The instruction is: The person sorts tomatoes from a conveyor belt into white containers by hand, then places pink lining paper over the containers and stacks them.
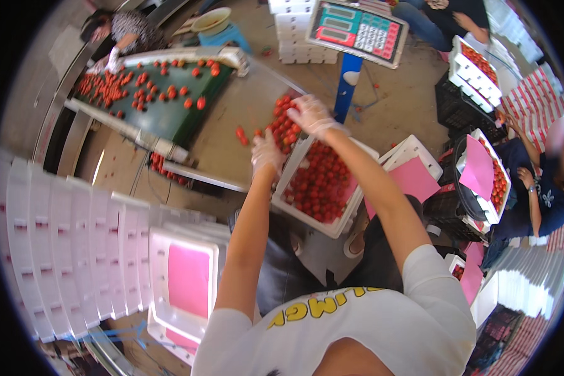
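Observation:
My left hand (266,152), in a clear plastic glove, rests at the near side of a pile of small red tomatoes (284,123) on the metal chute (225,145). Across the pile, my right hand (314,114) wears the same kind of glove and lies against the tomatoes with spread fingers. Neither hand is closed around a tomato, and parts of the fingertips are hidden. Just below the hands, a white plastic crate (331,230) stands tilted at the chute's end, with many tomatoes (319,181) over a pink sheet. A few loose tomatoes (241,135) lie left of the pile.
A green conveyor belt (157,120) carries tomatoes, with a person (134,33) beside it. A digital scale (357,33) stands ahead on a blue post. Stacked white crates (75,249) rise at left. Other people (540,188) sit at right near filled crates (498,183).

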The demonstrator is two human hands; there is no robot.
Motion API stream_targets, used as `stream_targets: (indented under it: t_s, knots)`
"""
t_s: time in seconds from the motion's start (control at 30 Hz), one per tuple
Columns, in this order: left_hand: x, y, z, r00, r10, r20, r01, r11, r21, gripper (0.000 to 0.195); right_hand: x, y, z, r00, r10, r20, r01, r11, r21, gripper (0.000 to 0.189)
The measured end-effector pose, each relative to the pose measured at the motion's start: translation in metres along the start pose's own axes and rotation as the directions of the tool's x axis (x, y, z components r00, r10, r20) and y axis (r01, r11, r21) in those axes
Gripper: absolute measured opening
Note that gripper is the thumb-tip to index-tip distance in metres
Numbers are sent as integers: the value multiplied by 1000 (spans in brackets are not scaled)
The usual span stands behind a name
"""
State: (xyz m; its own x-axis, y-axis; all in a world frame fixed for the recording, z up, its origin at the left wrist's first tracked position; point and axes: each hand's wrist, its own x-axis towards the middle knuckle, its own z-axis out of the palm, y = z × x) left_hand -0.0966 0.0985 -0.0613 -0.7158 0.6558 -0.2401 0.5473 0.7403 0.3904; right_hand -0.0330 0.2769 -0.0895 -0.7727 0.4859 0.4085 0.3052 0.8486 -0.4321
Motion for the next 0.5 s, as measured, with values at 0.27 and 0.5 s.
stream_targets:
  t_s: [0.27,0.5]
  knots:
    - [49,-14,41,996,-88,-33,85,994,-71,116,17,-26,31,944,97,314,-22,972,-235,60]
    - [95,-33,83,999,-8,-45,-31,610,-792,120,28,-37,32,932,206,299,-218,976,4,57]
